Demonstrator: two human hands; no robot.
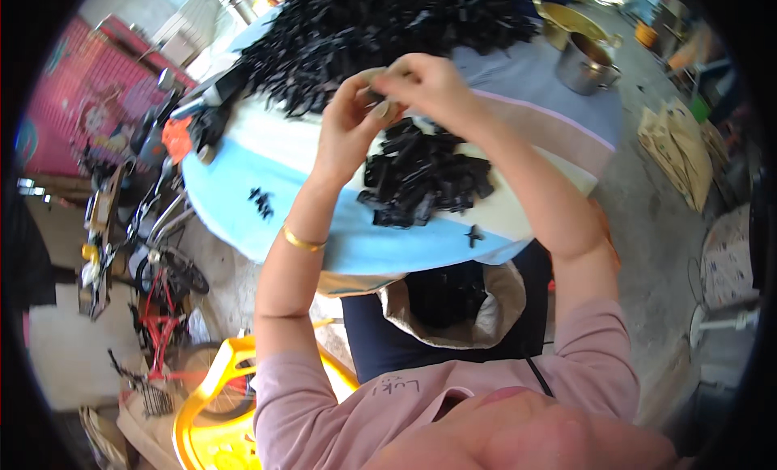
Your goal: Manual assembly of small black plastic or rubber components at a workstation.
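Note:
My left hand (353,123) and my right hand (426,83) meet above the table, fingertips pinched close together. Something small and dark shows between them, too blurred to name. Pale covers seem to sit on some fingertips. Below my hands lies a pile of flat black pieces (421,178) on the striped cloth (275,158). Beyond them spreads a much larger heap of similar black pieces (380,33). Small black bits (260,202) lie to the left, and another little black bit (474,236) rests near the front edge.
An open pale sack (506,308) holding black pieces sits at my lap under the table edge. A metal pot (586,63) and a brass-coloured pan (575,23) stand at the far right. A yellow chair (194,421) and a red bicycle (162,328) are at left.

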